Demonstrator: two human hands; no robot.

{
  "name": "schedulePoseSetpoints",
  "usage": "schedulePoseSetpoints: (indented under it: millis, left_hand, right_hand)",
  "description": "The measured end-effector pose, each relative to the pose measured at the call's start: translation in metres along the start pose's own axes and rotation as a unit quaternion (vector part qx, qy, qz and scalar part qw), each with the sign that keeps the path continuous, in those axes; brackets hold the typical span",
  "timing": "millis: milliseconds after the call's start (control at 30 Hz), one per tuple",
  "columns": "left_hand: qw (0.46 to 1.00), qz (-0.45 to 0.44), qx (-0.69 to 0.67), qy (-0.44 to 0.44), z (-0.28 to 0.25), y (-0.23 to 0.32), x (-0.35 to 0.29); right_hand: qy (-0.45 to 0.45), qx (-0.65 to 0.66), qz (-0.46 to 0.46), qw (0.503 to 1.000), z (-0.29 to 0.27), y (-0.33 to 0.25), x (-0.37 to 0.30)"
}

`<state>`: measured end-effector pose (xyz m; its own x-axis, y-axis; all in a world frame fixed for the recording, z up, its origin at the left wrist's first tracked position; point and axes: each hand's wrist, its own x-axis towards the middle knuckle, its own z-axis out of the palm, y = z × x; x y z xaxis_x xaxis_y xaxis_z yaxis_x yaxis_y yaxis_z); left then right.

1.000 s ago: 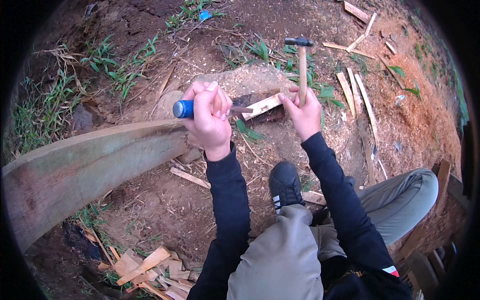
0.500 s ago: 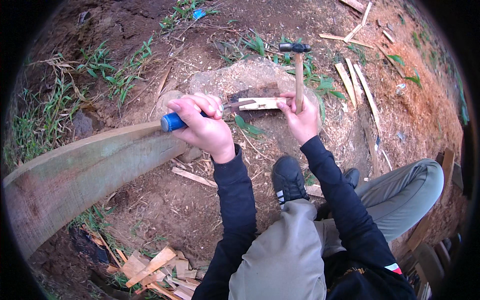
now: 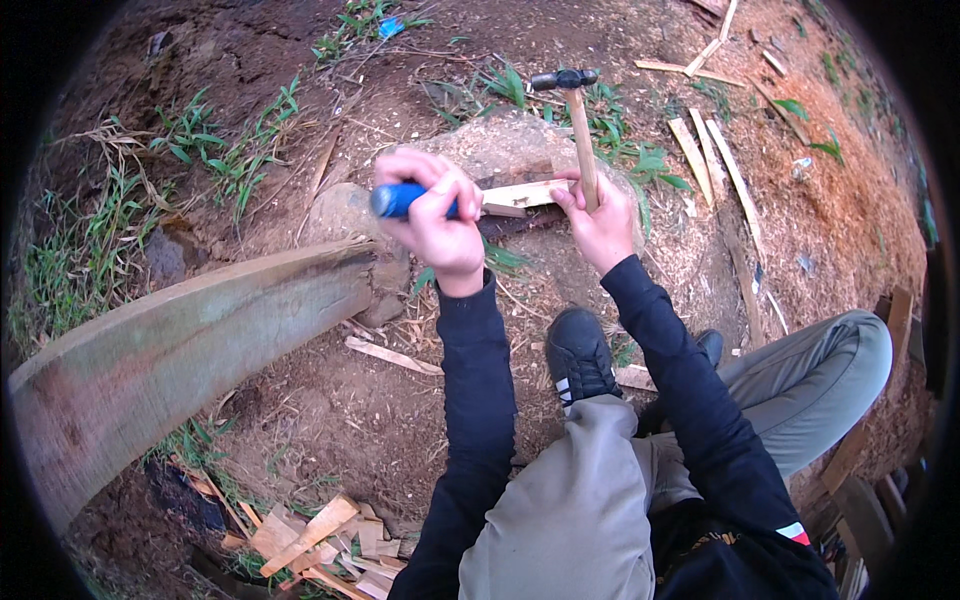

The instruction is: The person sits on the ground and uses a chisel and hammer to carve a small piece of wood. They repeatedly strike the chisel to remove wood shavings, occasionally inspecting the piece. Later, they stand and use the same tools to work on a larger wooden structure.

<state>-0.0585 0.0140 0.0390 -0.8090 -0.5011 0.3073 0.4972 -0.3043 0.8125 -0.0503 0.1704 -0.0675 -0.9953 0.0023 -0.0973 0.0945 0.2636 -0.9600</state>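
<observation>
My left hand (image 3: 442, 220) is closed round the blue handle of a chisel (image 3: 400, 200). The chisel's flat metal blade points right and overlaps the near edge of a small pale strip of wood (image 3: 520, 194); whether they touch is unclear. Thumb and fingers of my right hand (image 3: 604, 228) pinch the right end of that strip. The same hand grips a ball-peen hammer (image 3: 584, 145) by its wooden handle, its metal head pointing away from me and tilted left. Both hands are above a large stone (image 3: 500, 140) with a dark patch.
A thick curved plank (image 3: 200, 335) comes in from the left and ends near the stone. Wood offcuts (image 3: 310, 535) are heaped at lower left. Long wood strips (image 3: 735, 185) lie among shavings at right. My shoe (image 3: 580, 355) is below my hands. Grass (image 3: 80, 250) grows at left.
My left hand has shifted right and turned, bringing the chisel handle closer to the wood strip. The hammer head has tipped left, and the strip's right end has risen.
</observation>
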Motion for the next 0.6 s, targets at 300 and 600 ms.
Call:
schedulePoseSetpoints:
  millis: [300, 600]
  left_hand:
    - [0.957, -0.074, 0.255, 0.116, 0.011, -0.038, 0.011]
    - [0.983, -0.073, 0.106, 0.129, 0.006, -0.013, 0.007]
  right_hand:
    - [0.010, -0.009, -0.001, 1.000, 0.001, -0.001, 0.001]
    - [0.006, -0.012, -0.011, 1.000, 0.001, 0.004, 0.001]
